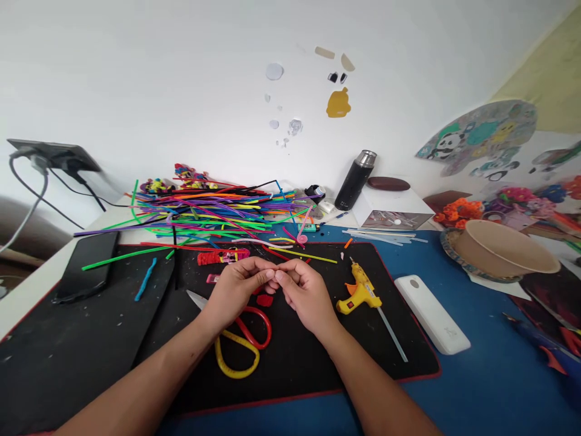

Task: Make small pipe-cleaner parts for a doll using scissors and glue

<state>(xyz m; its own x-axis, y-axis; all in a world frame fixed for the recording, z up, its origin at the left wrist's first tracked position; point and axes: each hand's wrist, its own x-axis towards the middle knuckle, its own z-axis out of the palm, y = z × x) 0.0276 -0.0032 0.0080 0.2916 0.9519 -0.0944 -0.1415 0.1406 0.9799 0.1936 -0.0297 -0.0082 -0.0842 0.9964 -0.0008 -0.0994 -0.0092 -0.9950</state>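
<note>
My left hand (240, 284) and my right hand (303, 290) meet above the black mat, thumbs and fingertips pinched close together. Whatever lies between the fingertips is too small or hidden to make out. Just below them a small red piece (264, 300) rests on the mat. Under my left wrist lie scissors (238, 370) with one red and one yellow handle loop, their blades partly covered by my hand. Beyond the left hand sits a red fuzzy bundle (213, 258). A yellow hot glue gun (361, 293) with a glue stick in its back lies right of my right hand.
Many coloured pipe cleaners (218, 212) are heaped along the wall. A black phone (88, 266) lies at left, a blue twisted piece (146, 280) near it. To the right are a white power bank (432, 315), a black flask (356, 180) and a beige bowl (508, 248).
</note>
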